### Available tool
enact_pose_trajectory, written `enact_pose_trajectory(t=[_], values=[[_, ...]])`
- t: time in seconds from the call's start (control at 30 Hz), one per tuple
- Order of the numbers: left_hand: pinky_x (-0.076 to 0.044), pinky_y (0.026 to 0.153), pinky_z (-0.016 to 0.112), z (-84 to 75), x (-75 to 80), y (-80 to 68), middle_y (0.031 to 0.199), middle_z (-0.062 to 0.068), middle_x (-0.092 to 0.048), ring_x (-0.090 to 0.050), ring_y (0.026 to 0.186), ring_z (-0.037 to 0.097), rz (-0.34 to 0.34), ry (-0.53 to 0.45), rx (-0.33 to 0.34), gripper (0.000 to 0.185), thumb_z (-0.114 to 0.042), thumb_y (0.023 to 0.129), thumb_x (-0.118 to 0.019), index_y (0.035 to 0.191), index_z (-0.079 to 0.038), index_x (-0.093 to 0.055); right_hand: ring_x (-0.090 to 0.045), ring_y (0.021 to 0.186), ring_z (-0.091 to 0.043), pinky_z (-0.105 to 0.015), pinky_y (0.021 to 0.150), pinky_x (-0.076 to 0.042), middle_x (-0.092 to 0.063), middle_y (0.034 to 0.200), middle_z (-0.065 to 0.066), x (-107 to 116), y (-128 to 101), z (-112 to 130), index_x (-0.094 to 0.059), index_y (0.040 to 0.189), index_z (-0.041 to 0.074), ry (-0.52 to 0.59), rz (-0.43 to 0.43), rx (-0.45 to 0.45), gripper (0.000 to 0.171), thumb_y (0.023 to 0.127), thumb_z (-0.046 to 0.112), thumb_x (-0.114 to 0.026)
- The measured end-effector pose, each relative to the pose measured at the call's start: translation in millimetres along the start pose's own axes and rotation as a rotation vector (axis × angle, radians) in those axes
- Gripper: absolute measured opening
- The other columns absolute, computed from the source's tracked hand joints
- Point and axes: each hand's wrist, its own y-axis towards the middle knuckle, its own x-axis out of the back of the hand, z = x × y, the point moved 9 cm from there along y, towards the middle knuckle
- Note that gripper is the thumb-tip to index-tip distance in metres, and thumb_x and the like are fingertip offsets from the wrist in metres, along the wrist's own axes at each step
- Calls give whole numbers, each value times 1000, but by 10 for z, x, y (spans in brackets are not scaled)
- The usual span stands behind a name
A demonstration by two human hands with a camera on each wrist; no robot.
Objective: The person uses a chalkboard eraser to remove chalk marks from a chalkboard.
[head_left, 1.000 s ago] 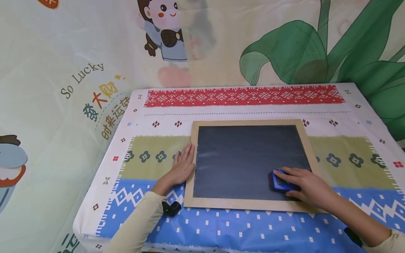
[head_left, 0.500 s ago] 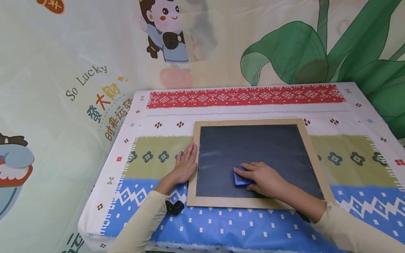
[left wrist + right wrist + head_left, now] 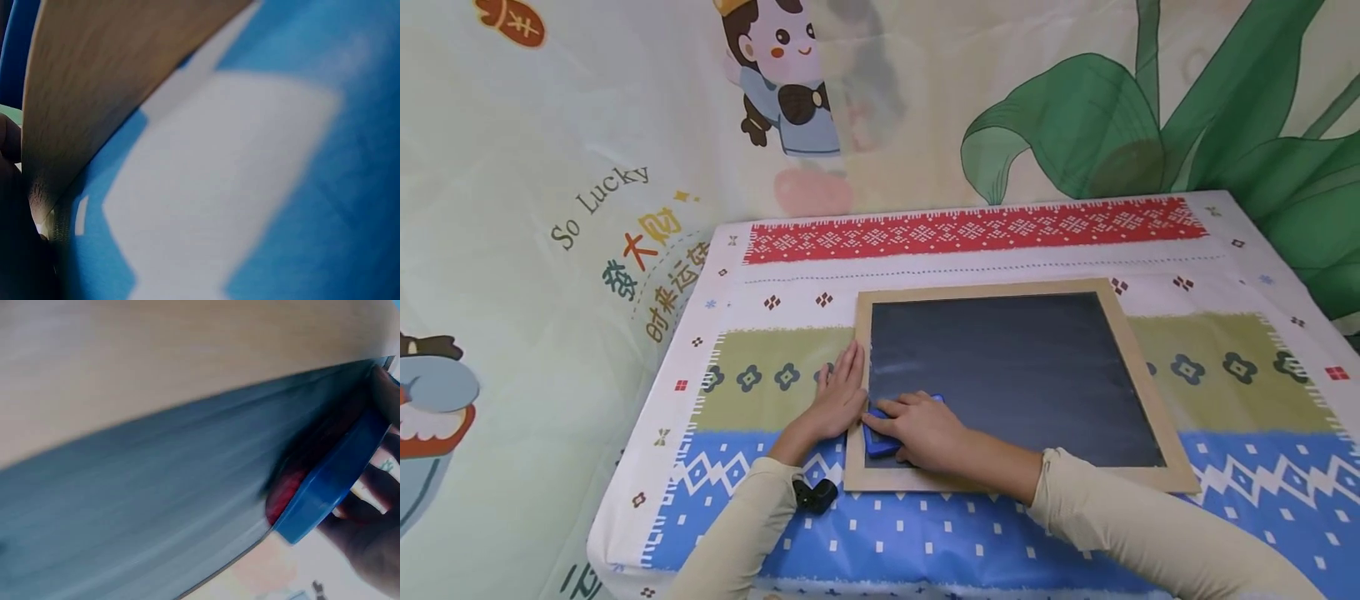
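A blackboard (image 3: 1015,367) with a light wooden frame (image 3: 112,62) lies flat on the cloth-covered table. My right hand (image 3: 932,433) grips a blue blackboard eraser (image 3: 877,443) at the lower left of the black surface, right by the frame's left side. In the right wrist view, the eraser (image 3: 334,478) shows its dark red felt side towards the board, with fingers and thumb holding its blue body. My left hand (image 3: 837,400) rests against the frame's left side with straight fingers, pointing away from me. Only a dark part of that hand (image 3: 19,231) shows in the left wrist view.
A patterned tablecloth (image 3: 985,546) with blue, olive and red bands covers the table. Behind and to the left hangs a printed fabric backdrop (image 3: 910,183) with cartoon figures and green leaves. A black wrist device (image 3: 816,496) sits at the left cuff.
My right hand has slid the eraser leftwards across the lower board, from the right side through the middle to the left side. The left hand stays on the frame.
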Motion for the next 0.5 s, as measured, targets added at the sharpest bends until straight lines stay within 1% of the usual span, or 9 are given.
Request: enact_pose_trajectory(t=[0.07, 0.13, 0.17, 0.23, 0.3, 0.4, 0.43, 0.5], values=[[3, 107, 55, 5, 1, 1, 154, 10, 10, 4, 141, 30, -3, 9, 6, 61, -21, 94, -24, 147, -5, 3, -50, 120, -24, -42, 97, -41, -49, 136, -3, 6, -36, -59, -44, 137, 25, 44, 16, -12, 62, 81, 32, -68], [2, 107, 56, 7, 0, 0, 154, 11, 9, 3, 141, 30, -4, 12, 8, 61, -21, 94, -25, 147, -4, 2, -49, 121, -26, -44, 97, -41, -49, 136, -5, 45, -115, -179, -44, 137, 24, 108, 16, -38, 61, 81, 32, -68], [2, 107, 56, 7, 1, -2, 154, 11, 8, 2, 141, 31, -6, 13, 7, 61, -20, 94, -25, 147, -4, 1, -49, 121, -27, -44, 97, -41, -49, 136, -6, 86, -174, -268, -45, 137, 23, 140, 9, -61, 62, 80, 32, -68], [1, 107, 56, 10, 5, 3, 154, 11, 8, 2, 141, 31, -10, 13, 7, 61, -21, 94, -25, 147, -3, 1, -50, 119, -31, -47, 94, -42, -50, 135, -9, 214, -329, -518, -46, 136, 20, 189, -39, -130, 63, 79, 33, -70], [1, 107, 56, 6, 15, 11, 154, 11, 8, 2, 141, 30, -16, 11, 5, 61, -21, 94, -26, 147, -4, 1, -51, 117, -34, -49, 91, -44, -50, 134, -12, 373, -535, -857, -46, 136, 18, 233, -101, -230, 64, 78, 32, -71], [3, 108, 55, 6, 17, 19, 154, 9, 10, 4, 142, 28, -8, 13, 10, 61, -21, 95, -25, 147, -6, 3, -52, 111, -39, -52, 85, -46, -49, 132, -19, 581, -916, -1449, -42, 138, 14, 330, -188, -389, 68, 79, 31, -70], [3, 108, 55, 4, 16, 18, 154, 9, 10, 4, 142, 28, -5, 15, 10, 61, -21, 95, -25, 147, -6, 3, -50, 110, -41, -54, 85, -45, -47, 132, -22, 620, -1052, -1657, -39, 140, 14, 374, -202, -445, 70, 80, 34, -69], [2, 108, 55, 0, 21, 13, 154, 9, 10, 4, 142, 28, -5, 20, 4, 60, -21, 95, -25, 147, -5, 3, -46, 110, -45, -58, 83, -44, -41, 133, -27, 597, -1319, -2117, -30, 144, 18, 492, -219, -562, 75, 82, 41, -64]])
